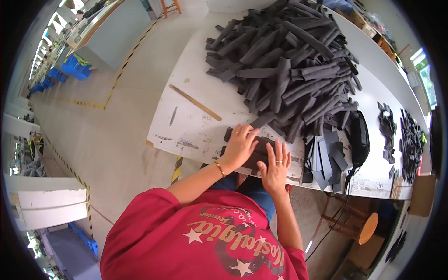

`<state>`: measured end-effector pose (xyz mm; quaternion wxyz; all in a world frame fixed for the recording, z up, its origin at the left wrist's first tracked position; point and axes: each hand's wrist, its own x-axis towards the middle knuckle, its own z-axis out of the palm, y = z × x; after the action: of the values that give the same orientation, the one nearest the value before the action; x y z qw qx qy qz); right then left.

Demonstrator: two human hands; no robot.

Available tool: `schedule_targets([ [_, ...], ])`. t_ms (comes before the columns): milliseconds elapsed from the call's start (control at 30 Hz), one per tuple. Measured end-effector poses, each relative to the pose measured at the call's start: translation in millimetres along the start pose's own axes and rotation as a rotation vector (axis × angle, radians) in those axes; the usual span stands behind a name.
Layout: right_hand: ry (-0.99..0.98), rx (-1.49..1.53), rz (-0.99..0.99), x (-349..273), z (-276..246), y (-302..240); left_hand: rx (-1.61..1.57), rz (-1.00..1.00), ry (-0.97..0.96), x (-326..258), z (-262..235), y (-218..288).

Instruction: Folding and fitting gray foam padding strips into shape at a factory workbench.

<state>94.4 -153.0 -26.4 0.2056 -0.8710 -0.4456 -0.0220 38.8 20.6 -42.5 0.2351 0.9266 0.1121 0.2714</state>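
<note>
Dark grey, fabric-like strips [254, 163] lie flat at the near edge of a white table [186, 112]. My left hand [239, 145] rests on them, palm down, with its fingers stretched forward and slightly bent. Beside it, my right hand [276, 169] presses down with its fingers spread, lying flat on the same strips. Neither hand shows anything gripped; what lies under the palms is hidden. Just beyond my fingertips rises a large heap of dark grey rolled or folded strips [289, 60].
A thin wooden stick [196, 102] lies left of the heap. To my right are flat grey pieces [322, 158], a black elongated object [359, 140] with a cord, and smaller dark piles [410, 144]. A round-topped wooden stool [368, 228] stands below the table's right side.
</note>
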Motion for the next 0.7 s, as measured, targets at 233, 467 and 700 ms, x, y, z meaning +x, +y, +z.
schedule_targets([
  [233, 0.397, -0.299, 0.414, 7.5, -55.6, 110.8, -0.079, 0.037, 0.078, 70.3, 2.4, -4.4],
  [467, -0.100, -0.724, 0.394, 1.4, -39.1, 150.6, 0.090, -0.034, -0.134, 92.7, 46.9, -13.7],
  [700, 0.030, -0.570, 0.315, -2.3, -62.4, 166.7, -0.135, -0.153, -0.098, 91.8, 10.4, 8.8],
])
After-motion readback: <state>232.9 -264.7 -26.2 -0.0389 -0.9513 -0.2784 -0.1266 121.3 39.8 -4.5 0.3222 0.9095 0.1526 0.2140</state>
